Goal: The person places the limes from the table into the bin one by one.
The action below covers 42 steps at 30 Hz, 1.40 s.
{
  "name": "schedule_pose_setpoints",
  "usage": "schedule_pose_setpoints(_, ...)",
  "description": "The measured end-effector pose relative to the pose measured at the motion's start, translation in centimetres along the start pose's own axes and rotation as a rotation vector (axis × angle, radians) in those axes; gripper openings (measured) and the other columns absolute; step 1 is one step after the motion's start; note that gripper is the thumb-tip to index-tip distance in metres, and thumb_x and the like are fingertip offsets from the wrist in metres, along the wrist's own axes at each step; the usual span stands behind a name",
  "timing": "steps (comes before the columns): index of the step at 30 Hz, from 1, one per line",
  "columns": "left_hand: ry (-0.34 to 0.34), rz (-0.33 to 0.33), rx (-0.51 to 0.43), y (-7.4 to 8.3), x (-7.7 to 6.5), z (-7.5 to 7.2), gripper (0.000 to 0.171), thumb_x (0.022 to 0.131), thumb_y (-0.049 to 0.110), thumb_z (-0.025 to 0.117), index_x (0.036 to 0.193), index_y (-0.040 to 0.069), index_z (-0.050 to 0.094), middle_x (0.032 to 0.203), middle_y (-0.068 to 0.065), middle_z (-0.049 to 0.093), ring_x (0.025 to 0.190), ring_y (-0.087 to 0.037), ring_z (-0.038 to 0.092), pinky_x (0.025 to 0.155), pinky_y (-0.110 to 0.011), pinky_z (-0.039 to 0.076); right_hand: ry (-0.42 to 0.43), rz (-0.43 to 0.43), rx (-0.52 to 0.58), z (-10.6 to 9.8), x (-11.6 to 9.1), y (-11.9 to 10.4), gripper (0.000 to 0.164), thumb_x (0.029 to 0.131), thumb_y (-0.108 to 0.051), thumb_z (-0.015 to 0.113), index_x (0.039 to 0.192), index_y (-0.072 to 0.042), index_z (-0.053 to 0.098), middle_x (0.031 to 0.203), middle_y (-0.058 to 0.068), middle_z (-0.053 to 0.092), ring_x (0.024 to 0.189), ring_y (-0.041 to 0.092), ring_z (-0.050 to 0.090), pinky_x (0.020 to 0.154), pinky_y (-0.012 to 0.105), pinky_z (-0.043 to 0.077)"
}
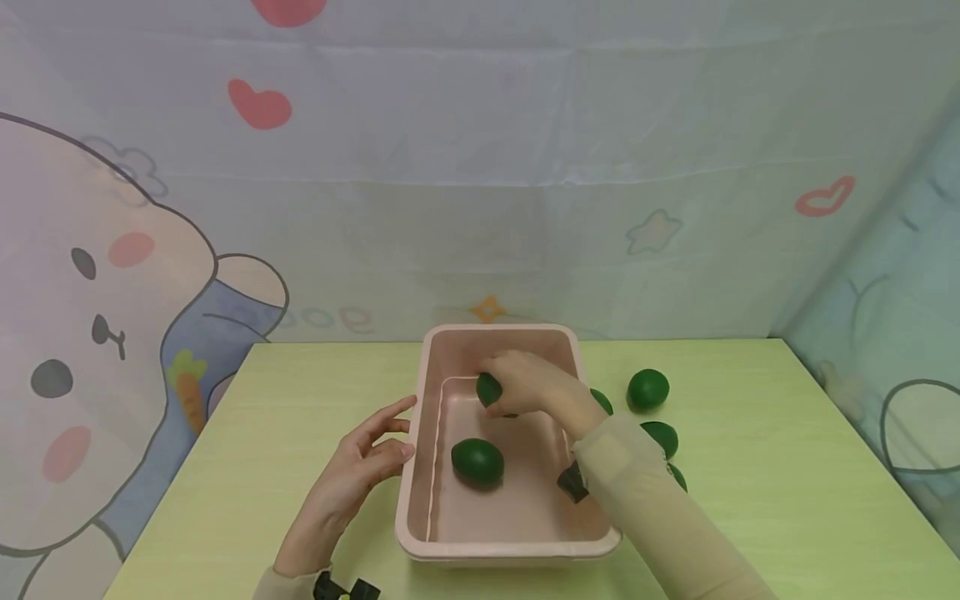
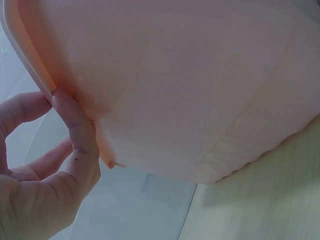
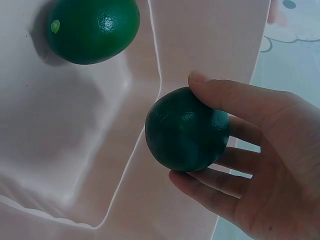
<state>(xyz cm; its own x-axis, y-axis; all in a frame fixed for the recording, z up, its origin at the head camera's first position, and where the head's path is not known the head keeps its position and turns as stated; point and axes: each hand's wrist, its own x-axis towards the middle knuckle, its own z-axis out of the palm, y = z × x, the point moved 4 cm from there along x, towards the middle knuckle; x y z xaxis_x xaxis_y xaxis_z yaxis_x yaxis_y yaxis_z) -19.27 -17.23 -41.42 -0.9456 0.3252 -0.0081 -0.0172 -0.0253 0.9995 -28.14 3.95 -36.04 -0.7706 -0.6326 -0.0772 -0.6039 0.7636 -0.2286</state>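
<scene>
A pale pink plastic bin (image 1: 510, 550) stands on the table. Inside it, over the far part, my right hand (image 1: 528, 383) holds a green lime (image 3: 187, 130) between thumb and fingers. The right wrist view shows this lime beside the bin's inner wall. Another lime (image 1: 477, 463) lies on the bin floor, nearer the front left. My left hand (image 1: 356, 458) is at the bin's left side, thumb and fingers spread, fingertips touching the rim (image 2: 32, 55) from outside.
Several more limes (image 1: 648, 390) lie on the light green table (image 1: 780, 483) to the right of the bin, some partly hidden behind my right forearm. A printed cloth backdrop (image 1: 450, 167) hangs behind the table's far edge.
</scene>
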Motion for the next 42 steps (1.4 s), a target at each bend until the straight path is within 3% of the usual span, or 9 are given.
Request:
schedule_pose_setpoints(10, -0.012, 0.014, -0.007, 0.0, 0.0, 0.0, 0.062, 0.091, 0.007, 0.06, 0.148, 0.009, 0.036, 0.116, -0.005, 0.048, 0.088, -0.007, 0.065, 0.081, -0.031, 0.055, 0.004, -0.011, 0.015, 0.0, 0.0, 0.0, 0.035, 0.077, -0.015, 0.073, 0.11, -0.009, 0.063, 0.095, 0.003, 0.062, 0.082, 0.017, 0.053, 0.077, 0.031, 0.046)
schedule_pose_setpoints(14, -0.015, 0.012, -0.007, 0.0, 0.0, -0.1, 0.062, 0.091, 0.006, 0.06, 0.148, 0.009, 0.035, 0.116, -0.005, 0.048, 0.088, -0.007, 0.065, 0.081, -0.03, 0.054, -0.022, 0.018, 0.037, 0.0, -0.1, -0.1, 0.041, 0.08, -0.018, 0.075, 0.117, -0.007, 0.062, 0.11, 0.007, 0.065, 0.098, 0.022, 0.06, 0.088, 0.035, 0.049)
schedule_pose_setpoints(18, -0.018, 0.015, -0.012, -0.1, 0.0, -0.1, 0.062, 0.091, 0.006, 0.06, 0.148, 0.009, 0.035, 0.116, -0.005, 0.048, 0.087, -0.006, 0.065, 0.081, -0.03, 0.055, -0.029, 0.031, 0.048, -0.1, -0.3, -0.1, 0.051, 0.081, -0.023, 0.076, 0.125, -0.004, 0.058, 0.124, 0.011, 0.062, 0.115, 0.026, 0.059, 0.098, 0.04, 0.047)
schedule_pose_setpoints(23, -0.011, 0.013, -0.015, -0.1, 0.0, 0.0, 0.062, 0.091, 0.006, 0.06, 0.148, 0.009, 0.036, 0.116, -0.004, 0.048, 0.087, -0.006, 0.064, 0.08, -0.03, 0.054, -0.026, 0.016, 0.045, -0.2, -0.2, 0.0, 0.047, 0.082, -0.022, 0.075, 0.122, -0.004, 0.059, 0.122, 0.012, 0.063, 0.113, 0.026, 0.059, 0.096, 0.041, 0.048)
schedule_pose_setpoints(30, -0.007, 0.016, -0.011, 0.0, -0.1, 0.0, 0.061, 0.091, 0.006, 0.06, 0.147, 0.008, 0.036, 0.115, -0.004, 0.049, 0.086, -0.005, 0.064, 0.08, -0.029, 0.055, -0.038, 0.065, 0.098, -0.6, -0.4, 0.4, 0.056, 0.085, -0.025, 0.073, 0.134, -0.006, 0.054, 0.135, 0.008, 0.058, 0.125, 0.026, 0.055, 0.103, 0.041, 0.045)
schedule_pose_setpoints(42, -0.002, 0.006, -0.013, 0.0, -0.1, 0.0, 0.061, 0.091, 0.007, 0.06, 0.148, 0.009, 0.036, 0.116, -0.004, 0.048, 0.085, -0.004, 0.063, 0.08, -0.029, 0.054, -0.002, 0.048, 0.151, -2.0, -0.8, -0.1, 0.055, 0.085, -0.026, 0.072, 0.133, -0.005, 0.055, 0.133, 0.011, 0.06, 0.122, 0.028, 0.057, 0.1, 0.042, 0.047)
